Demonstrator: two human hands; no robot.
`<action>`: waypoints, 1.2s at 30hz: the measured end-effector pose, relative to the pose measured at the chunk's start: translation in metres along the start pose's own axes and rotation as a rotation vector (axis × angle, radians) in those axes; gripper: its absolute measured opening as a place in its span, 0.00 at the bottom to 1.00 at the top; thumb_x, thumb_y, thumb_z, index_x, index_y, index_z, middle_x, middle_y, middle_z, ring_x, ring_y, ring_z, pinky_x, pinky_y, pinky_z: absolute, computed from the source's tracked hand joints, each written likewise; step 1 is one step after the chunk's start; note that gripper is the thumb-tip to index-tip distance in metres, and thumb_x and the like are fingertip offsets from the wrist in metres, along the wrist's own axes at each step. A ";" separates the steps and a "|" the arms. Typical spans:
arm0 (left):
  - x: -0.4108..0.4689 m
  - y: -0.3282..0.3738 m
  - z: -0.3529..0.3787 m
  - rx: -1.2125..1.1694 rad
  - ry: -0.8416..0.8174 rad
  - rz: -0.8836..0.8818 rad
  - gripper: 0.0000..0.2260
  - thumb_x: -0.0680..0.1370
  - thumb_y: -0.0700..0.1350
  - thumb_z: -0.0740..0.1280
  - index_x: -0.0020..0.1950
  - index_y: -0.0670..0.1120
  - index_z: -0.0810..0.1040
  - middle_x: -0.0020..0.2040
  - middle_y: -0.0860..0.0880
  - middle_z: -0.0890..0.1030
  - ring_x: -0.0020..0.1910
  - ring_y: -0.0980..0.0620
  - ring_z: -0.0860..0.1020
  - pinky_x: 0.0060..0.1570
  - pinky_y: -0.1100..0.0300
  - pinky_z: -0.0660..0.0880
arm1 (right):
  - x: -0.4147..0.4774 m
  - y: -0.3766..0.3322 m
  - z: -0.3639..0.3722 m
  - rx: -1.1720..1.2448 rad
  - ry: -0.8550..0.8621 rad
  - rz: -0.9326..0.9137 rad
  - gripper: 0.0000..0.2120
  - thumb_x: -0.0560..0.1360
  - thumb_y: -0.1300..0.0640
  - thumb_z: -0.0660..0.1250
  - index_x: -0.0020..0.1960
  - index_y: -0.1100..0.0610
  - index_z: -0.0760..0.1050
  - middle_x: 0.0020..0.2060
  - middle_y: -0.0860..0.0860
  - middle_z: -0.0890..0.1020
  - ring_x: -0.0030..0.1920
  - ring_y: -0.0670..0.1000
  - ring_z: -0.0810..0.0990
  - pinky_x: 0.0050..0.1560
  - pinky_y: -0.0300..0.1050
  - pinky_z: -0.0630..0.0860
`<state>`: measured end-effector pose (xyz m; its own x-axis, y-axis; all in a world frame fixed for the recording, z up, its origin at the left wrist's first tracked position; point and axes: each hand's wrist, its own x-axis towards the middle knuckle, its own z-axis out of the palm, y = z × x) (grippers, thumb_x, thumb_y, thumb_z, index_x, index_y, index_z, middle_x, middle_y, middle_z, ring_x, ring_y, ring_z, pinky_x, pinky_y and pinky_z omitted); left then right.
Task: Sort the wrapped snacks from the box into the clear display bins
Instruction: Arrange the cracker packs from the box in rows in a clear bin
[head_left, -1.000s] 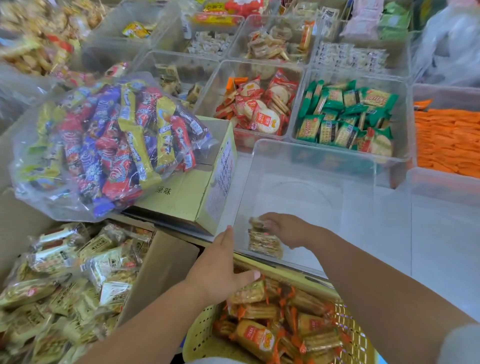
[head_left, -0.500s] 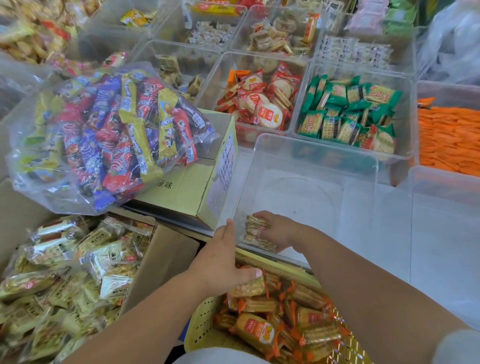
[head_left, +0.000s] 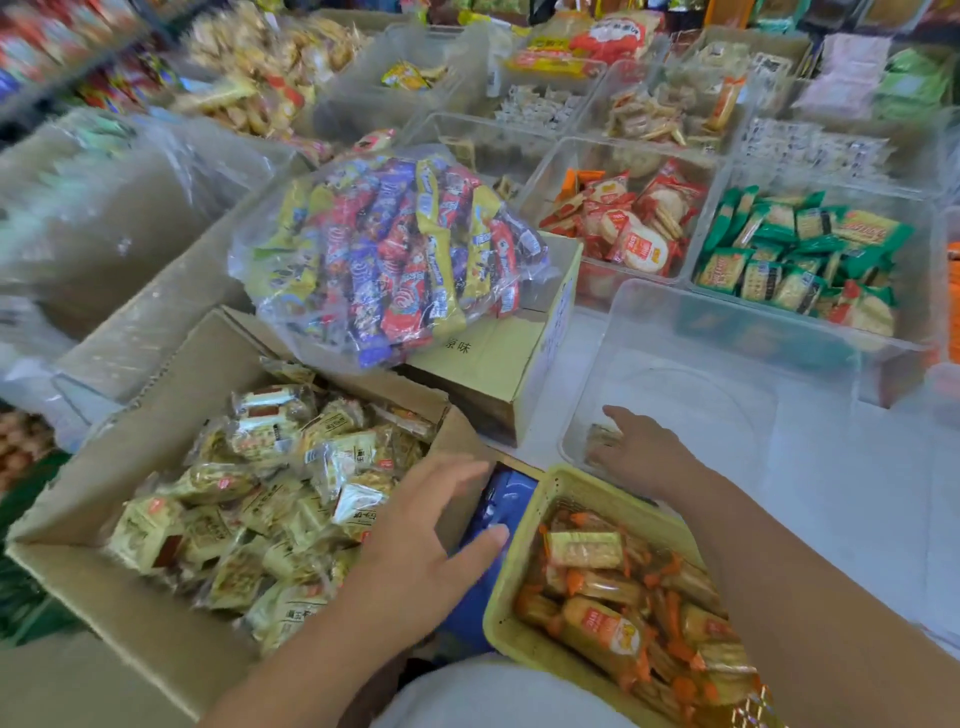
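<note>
Clear plastic bin, front row, right of centre. R hand is inside at its near-left corner, with the thumb on the far side and fingers on the near side of a small stack of wrapped snacks, gripping it. Stack is low at the bin floor; can't tell if it's touching.

L hand is wide, fingers spread, holding nothing. It hovers over the right wall of the open cardboard box and a blue pkg wedged btwn box and yellow basket.

Box is full of pale-yellow packs, loosely heaped. Basket holds orange-ended packs.

Behind the box is a closed carton w/ a clear bag of mixed-colour bars on top.

Behind the front bin is a bin of red-wrapped round crackers, and just right of that, green packs in their own bin. More bins farther back, contents too blurred to name.
</note>
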<state>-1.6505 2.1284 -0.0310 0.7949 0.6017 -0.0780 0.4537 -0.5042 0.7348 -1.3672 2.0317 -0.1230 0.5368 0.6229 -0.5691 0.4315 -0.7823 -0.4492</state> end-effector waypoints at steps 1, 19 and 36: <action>-0.012 -0.009 -0.015 -0.003 0.055 -0.032 0.22 0.74 0.63 0.68 0.67 0.64 0.74 0.65 0.70 0.70 0.66 0.64 0.72 0.61 0.71 0.68 | -0.010 -0.012 0.003 -0.036 0.083 -0.021 0.33 0.79 0.41 0.63 0.80 0.46 0.57 0.76 0.53 0.65 0.75 0.60 0.62 0.71 0.56 0.66; -0.128 -0.236 -0.162 0.556 0.146 -0.148 0.25 0.72 0.61 0.63 0.57 0.44 0.84 0.59 0.43 0.83 0.58 0.39 0.80 0.58 0.43 0.75 | -0.050 -0.265 0.138 -0.471 0.024 -0.440 0.54 0.69 0.40 0.76 0.82 0.49 0.46 0.81 0.55 0.51 0.80 0.61 0.50 0.78 0.58 0.58; -0.079 -0.269 -0.223 0.465 0.005 -0.154 0.33 0.76 0.62 0.68 0.78 0.52 0.65 0.79 0.48 0.64 0.77 0.45 0.62 0.73 0.47 0.64 | -0.090 -0.278 0.186 -0.569 0.279 -0.238 0.49 0.62 0.35 0.78 0.76 0.48 0.61 0.63 0.47 0.74 0.64 0.53 0.75 0.60 0.50 0.76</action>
<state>-1.9255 2.3544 -0.0720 0.7031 0.6934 -0.1575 0.6985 -0.6319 0.3360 -1.6702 2.1922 -0.0755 0.5143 0.8154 -0.2657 0.8345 -0.5473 -0.0643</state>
